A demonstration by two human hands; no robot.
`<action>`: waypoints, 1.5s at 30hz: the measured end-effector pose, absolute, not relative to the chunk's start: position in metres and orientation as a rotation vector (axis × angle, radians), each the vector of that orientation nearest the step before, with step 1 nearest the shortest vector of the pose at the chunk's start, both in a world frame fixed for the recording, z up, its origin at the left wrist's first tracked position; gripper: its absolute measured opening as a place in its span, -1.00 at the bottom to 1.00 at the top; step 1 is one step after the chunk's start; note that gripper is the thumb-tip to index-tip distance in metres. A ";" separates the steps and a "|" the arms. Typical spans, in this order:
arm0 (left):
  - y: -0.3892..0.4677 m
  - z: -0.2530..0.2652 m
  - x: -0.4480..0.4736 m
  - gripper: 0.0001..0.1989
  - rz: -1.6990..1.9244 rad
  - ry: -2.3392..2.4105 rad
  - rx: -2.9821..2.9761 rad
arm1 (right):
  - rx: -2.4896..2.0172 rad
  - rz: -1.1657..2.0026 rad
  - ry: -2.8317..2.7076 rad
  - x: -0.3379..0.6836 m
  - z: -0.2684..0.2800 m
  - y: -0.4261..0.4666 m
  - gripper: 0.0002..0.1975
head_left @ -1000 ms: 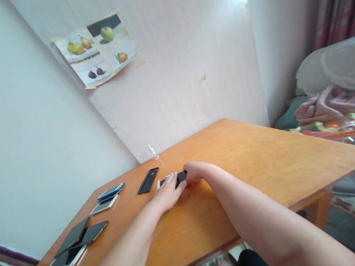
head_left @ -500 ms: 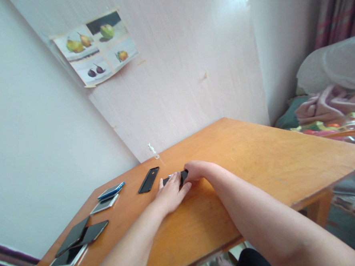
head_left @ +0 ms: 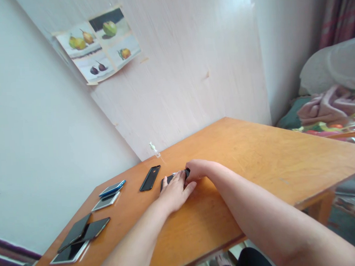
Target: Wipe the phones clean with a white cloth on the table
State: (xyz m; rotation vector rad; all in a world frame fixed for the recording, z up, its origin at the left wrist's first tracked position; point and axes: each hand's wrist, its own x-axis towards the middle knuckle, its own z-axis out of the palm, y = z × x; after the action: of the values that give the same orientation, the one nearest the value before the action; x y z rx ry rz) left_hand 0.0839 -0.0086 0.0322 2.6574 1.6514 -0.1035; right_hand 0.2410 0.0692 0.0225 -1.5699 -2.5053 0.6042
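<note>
My left hand [head_left: 175, 192] lies palm down over a black, phone-sized slab [head_left: 166, 181] on the table, fingers stretched forward and thumb apart. Most of the slab is hidden, so I cannot tell whether it is a phone or a case. A small whitish patch shows beside my left fingertips. At the slab's right end my right hand [head_left: 195, 170] is curled round its edge, with the fingers partly out of sight. Just left of both hands lies an empty black phone case [head_left: 150, 178], inner side up, with a camera hole near its far end.
On the wooden table [head_left: 242, 157], a blue-edged phone [head_left: 112, 188] overlaps a white phone [head_left: 106, 201]. Nearer, two dark phones, one of them tilted [head_left: 75, 232], rest over a white tablet-like device [head_left: 69, 254]. A clear pump bottle [head_left: 155, 149] stands by the wall.
The camera view has shifted slightly. Under my left hand, a little more of the slab's left end shows. Both hands stay at the slab, and the other things lie as before.
</note>
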 end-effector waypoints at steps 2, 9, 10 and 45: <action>-0.006 0.032 0.088 -0.26 -0.062 1.663 2.650 | -1.565 0.593 -2.517 0.241 0.021 0.069 -0.46; -0.030 0.027 0.065 -0.27 -0.126 1.579 2.684 | -1.552 0.615 -2.508 0.242 0.026 0.067 -0.38; -0.030 0.027 0.064 -0.27 -0.129 1.577 2.681 | -1.549 0.617 -2.512 0.242 0.026 0.067 -0.37; 0.000 0.010 0.037 -0.12 -0.064 2.049 2.425 | -1.562 0.613 -2.455 0.243 0.021 0.069 -0.30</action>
State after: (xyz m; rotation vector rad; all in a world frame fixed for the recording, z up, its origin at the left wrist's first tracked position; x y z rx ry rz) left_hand 0.0373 0.0004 0.0098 2.4246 2.0486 -0.0637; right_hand 0.2430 0.0691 0.0212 -1.5619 -2.4547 0.6134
